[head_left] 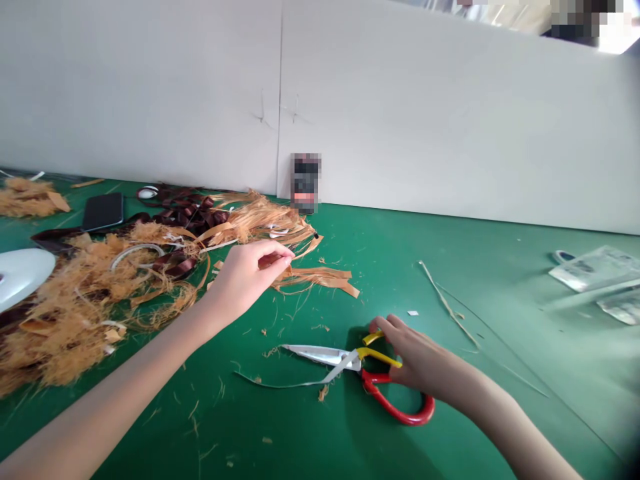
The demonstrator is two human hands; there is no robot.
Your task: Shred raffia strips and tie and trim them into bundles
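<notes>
My left hand (247, 273) reaches out over the green table (380, 267) and pinches a bundle of tan ribbon strips (310, 275) between thumb and fingers. My right hand (425, 363) rests on the table with its fingers closed around the handles of a pair of scissors (360, 373) with one red and one yellow handle. The scissors lie flat, blades slightly apart and pointing left. A thin pale strip lies under the blades.
Piles of frayed tan fibre (70, 320) and dark maroon ribbon (185, 213) cover the left. A black phone (103, 211) and a white rounded object (20, 277) lie there too. Clear plastic packets (597, 273) sit at right. A white board (400, 120) walls the back.
</notes>
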